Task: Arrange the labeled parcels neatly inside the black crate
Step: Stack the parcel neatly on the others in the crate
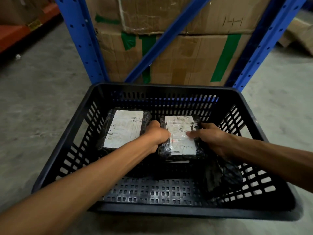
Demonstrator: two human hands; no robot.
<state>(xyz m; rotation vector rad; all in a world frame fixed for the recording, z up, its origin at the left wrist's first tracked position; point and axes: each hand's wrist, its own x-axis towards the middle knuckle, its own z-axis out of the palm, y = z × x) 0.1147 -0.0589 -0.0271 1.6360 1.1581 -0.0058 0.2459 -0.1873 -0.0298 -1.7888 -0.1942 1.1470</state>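
Note:
A black slotted crate (169,212) stands on the concrete floor in front of me. Inside, at the back left, lies a black-wrapped parcel with a white label (122,128). To its right sits a second black-wrapped labeled parcel (182,141), which both hands hold. My left hand (156,135) grips its left edge, and my right hand (209,138) grips its right edge with the thumb on the label. Another parcel's white edge shows just beneath it. A dark crumpled plastic bag (221,177) lies in the crate's near right part.
A blue metal rack frame (81,39) stands right behind the crate, holding stacked cardboard boxes with green tape (186,56). An orange shelf beam (20,34) runs at the far left. Flattened cardboard (299,34) lies at the far right on the floor.

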